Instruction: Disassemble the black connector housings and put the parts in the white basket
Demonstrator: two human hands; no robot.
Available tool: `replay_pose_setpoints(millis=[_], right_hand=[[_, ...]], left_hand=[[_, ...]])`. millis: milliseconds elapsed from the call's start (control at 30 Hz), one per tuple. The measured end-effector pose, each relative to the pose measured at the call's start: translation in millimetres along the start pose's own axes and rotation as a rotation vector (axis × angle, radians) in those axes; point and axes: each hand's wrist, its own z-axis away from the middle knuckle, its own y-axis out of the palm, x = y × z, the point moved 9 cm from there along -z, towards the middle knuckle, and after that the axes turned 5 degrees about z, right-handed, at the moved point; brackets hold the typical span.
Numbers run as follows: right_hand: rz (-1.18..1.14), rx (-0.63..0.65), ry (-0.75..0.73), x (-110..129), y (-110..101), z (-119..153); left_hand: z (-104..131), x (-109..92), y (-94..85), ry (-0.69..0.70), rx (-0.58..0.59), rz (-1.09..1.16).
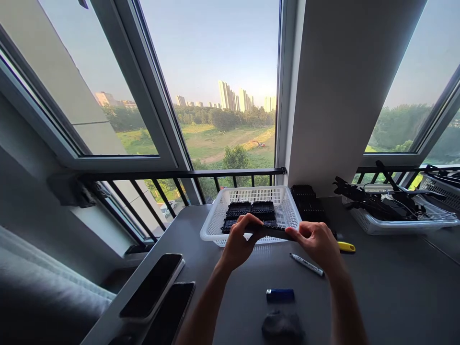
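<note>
Between my two hands I hold a flat black plastic piece [275,232], seen nearly edge-on above the near side of a white basket [212,230]. My left hand [241,239] grips its left end, fingers on top and thumb toward the middle. On the right end, my right hand [316,242] pinches it between thumb and bent fingers. Several black ridged plastic parts [262,209] lie inside the basket, partly hidden behind my hands and the held piece.
On the grey table [395,287] lie a white marker [306,264], a yellow-handled tool [346,247], a blue lighter [280,295], a dark lump [282,327] and two phones [153,285]. More black parts [308,203] stand right of the basket. Another basket [381,225] holds black strips and wires.
</note>
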Motion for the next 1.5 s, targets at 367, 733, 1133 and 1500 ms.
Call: replay_pose_setpoints(millis=[367, 733, 1133, 1500], right_hand=[[-0.011, -0.003, 0.004, -5.2, -1.4, -0.3], [-0.074, 0.051, 0.045, -20.6, -9.8, 2.0], [-0.163, 0.1, 0.053, -32.6, -4.2, 1.7], [-0.704, 0.001, 0.235, -42.6, -1.3, 0.1]], left_hand=[[-1.3, -1.5, -0.4, -0.021, -0.009, 0.028], [-3.9, 3.2, -4.0, -0.106, 0.022, 0.134], [-3.7, 7.8, -2.6, -0.196, 0.051, 0.244], [3.6, 14.3, 11.6, -0.385, 0.074, 0.528]])
